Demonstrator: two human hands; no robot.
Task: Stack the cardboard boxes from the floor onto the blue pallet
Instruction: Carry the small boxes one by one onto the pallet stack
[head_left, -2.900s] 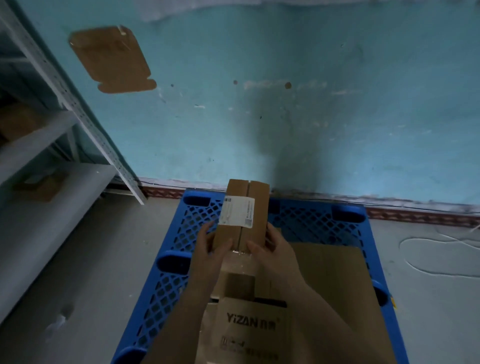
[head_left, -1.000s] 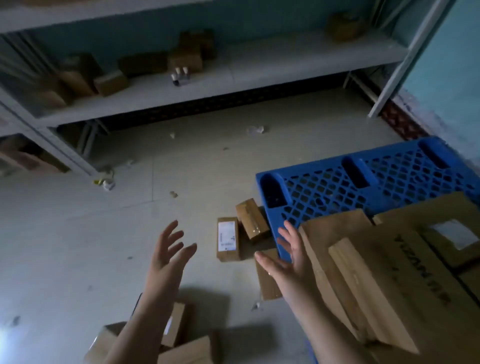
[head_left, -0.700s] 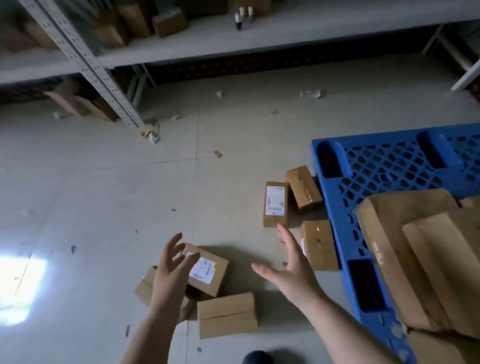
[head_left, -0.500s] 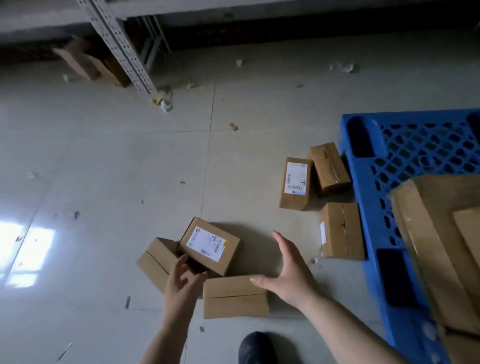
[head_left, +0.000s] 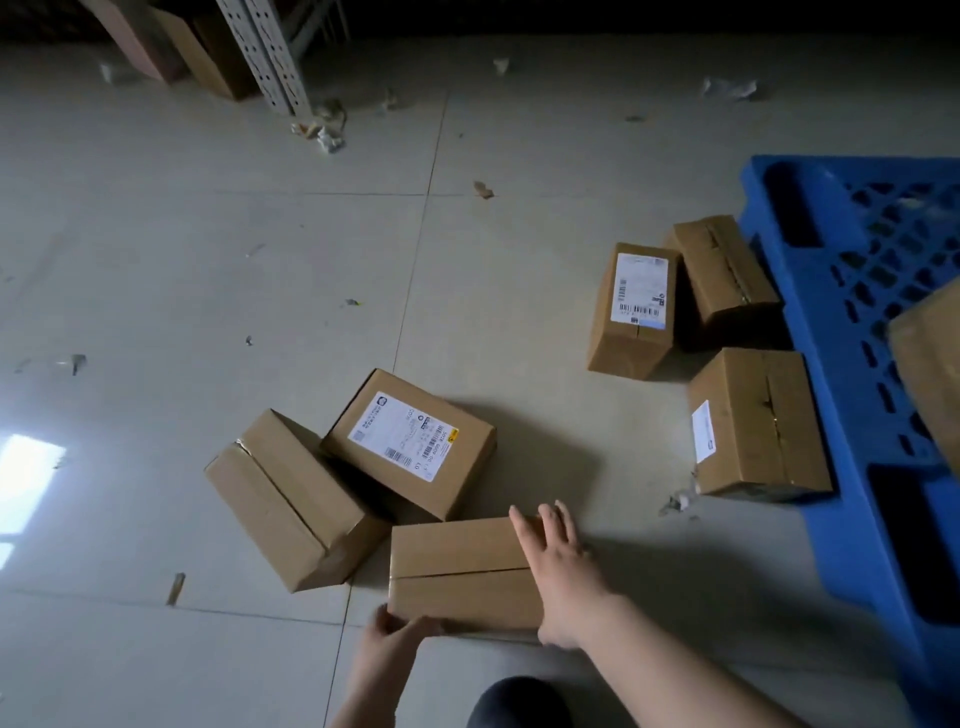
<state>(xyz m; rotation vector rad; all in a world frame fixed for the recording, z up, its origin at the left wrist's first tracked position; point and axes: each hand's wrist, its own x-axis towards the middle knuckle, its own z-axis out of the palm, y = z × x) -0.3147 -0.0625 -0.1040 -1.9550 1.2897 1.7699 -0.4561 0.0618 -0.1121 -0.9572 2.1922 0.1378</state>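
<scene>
Low in the middle of the frame, a plain cardboard box (head_left: 460, 571) lies flat on the pale tiled floor (head_left: 208, 234), its taped seam running left to right. The person's right hand (head_left: 558, 574) is laid over the box's right end with the fingers spread wide and pointing up the frame, the palm pressed against the cardboard. The left hand (head_left: 387, 642) comes up from the bottom edge and curls its fingers around the box's lower left corner, so both hands are on the same box, which is not lifted clear of the floor. Just above it and touching at the upper edge sits a box with a white shipping label (head_left: 410, 441), turned at an angle, and to its left a longer unlabelled box (head_left: 293, 499) leans against it. In the right half of the frame three more boxes rest on the floor beside the blue pallet (head_left: 857, 322): one standing labelled box (head_left: 634, 309), a tilted box (head_left: 724, 270) behind it close to the pallet's edge, and a taped box (head_left: 756, 421) lower down, right against the pallet's side. A brown cardboard edge (head_left: 930, 364) shows on the pallet at the far right. A perforated metal shelf post (head_left: 265, 52) stands in the upper left, with paper scraps (head_left: 319, 132) at its foot.
</scene>
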